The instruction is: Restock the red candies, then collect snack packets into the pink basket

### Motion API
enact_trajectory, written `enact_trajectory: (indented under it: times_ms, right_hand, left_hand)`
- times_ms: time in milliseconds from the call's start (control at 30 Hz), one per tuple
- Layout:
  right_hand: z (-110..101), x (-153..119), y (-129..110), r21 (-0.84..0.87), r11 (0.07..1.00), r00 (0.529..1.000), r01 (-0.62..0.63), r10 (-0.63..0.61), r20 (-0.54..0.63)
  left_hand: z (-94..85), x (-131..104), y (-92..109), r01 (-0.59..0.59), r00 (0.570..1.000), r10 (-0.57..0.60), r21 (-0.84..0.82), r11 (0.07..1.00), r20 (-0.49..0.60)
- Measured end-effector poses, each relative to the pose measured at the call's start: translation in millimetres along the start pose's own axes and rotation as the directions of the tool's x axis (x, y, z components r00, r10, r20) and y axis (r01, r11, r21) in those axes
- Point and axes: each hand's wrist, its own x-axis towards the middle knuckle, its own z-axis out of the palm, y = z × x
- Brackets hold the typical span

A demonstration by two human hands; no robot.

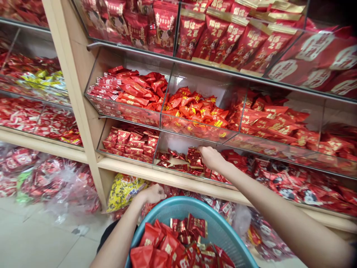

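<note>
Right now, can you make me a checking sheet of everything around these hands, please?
Surface: wooden shelf carrying a clear-fronted bin.
Things: basket holding red packets; small shiny packets scattered in the bin.
Clutter: yellow bag and clear plastic bags below shelf level.
Hands: right hand at the shiny packets, grip unclear; left hand curled near the basket's rim, contents hidden.
Cables: nothing seen.
Surroundings: tiled floor, wooden post.

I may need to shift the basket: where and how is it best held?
Probably by the rim of the basket, from its left and right sides at once: it looks bare and rounded, while packets lie inside.
</note>
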Motion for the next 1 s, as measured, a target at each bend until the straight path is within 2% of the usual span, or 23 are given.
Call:
enact_trajectory:
  times_ms: [133,267,467,567,633,700,800,900,1000]
  right_hand:
    - [3.3,0.3,4.4,0.018,0.999,0.997,0.035,-0.037,0.074]
    - [4.5,-0.3,4.8,0.049,0.998,0.996,0.045,-0.049,0.076]
    - [-3.9,-14.8,12.3,0.146,0.988,0.996,0.052,-0.042,-0.073]
    - [-10.0,-37.6,13.9,0.311,0.943,0.975,0.119,-0.051,-0.216]
    - [-7.9,-56.9,12.4,0.452,0.868,0.958,0.206,-0.084,-0.274]
    - [3.8,-76.2,9.4,0.556,0.782,0.955,0.281,-0.173,-0.239]
    - [39.8,-99.7,4.7,0.633,0.696,0.93,0.339,-0.352,-0.111]
    - [81.8,-111.8,3.7,0.629,0.701,0.898,0.335,-0.44,0.012]
    - [106.4,-112.6,5.7,0.622,0.717,0.885,0.313,-0.459,0.084]
  left_hand:
    - [0.3,-0.1,0.4,0.004,1.0,-0.004,0.012,1.0,-0.001]
    - [-0.6,-1.9,2.4,0.01,1.0,-0.01,0.023,1.0,-0.005]
    - [-4.4,-6.3,7.6,0.02,1.0,-0.02,0.025,0.999,-0.004]
    - [-5.6,-7.6,12.8,0.022,1.0,-0.022,0.013,1.0,0.019]
    - [-5.5,-7.9,17.5,0.019,0.999,-0.019,-0.001,1.0,0.044]
    - [-4.6,-7.8,23.1,0.018,0.997,-0.016,-0.021,1.0,0.073]
    - [-2.6,-7.4,31.6,0.014,0.993,-0.007,-0.057,0.998,0.117]
    - [-0.4,-7.0,38.9,0.002,0.989,0.01,-0.083,0.997,0.147]
    - [1.3,-6.7,43.6,0.0,0.987,0.014,-0.089,0.996,0.16]
